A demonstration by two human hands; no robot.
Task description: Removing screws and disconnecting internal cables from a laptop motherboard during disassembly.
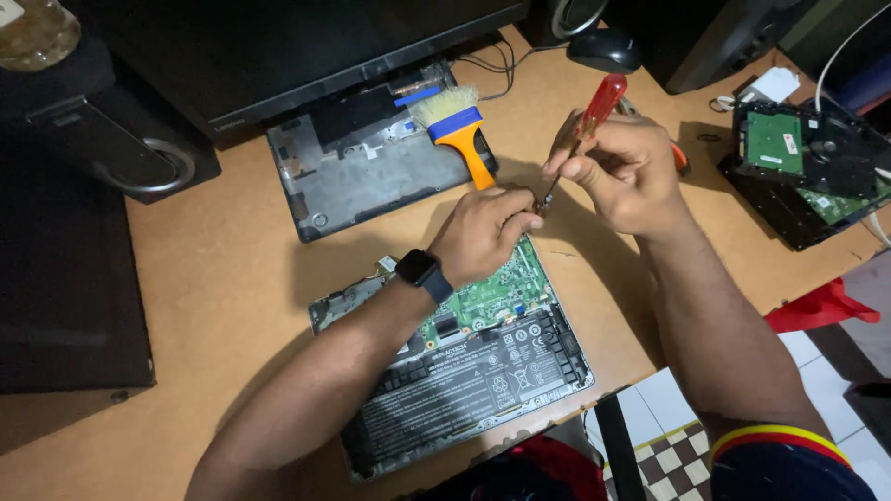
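2 hands on red-handled screwdriver (587,123): right hand (620,172) fingers closed round handle, left hand (483,234) fingers pinching tip (over opened laptop (483,362)).

Wooden table (232,269) with opened laptop (464,371), cover panel (362,181), mouse (603,46).

Bare table (232,269) is lying open to the left of the left hand (483,232). Just above it, a brush (459,130) and grey cover panel (371,172) are blocking the way. Right of the right hand (626,172), hard drives (803,162) are crowding the table edge.
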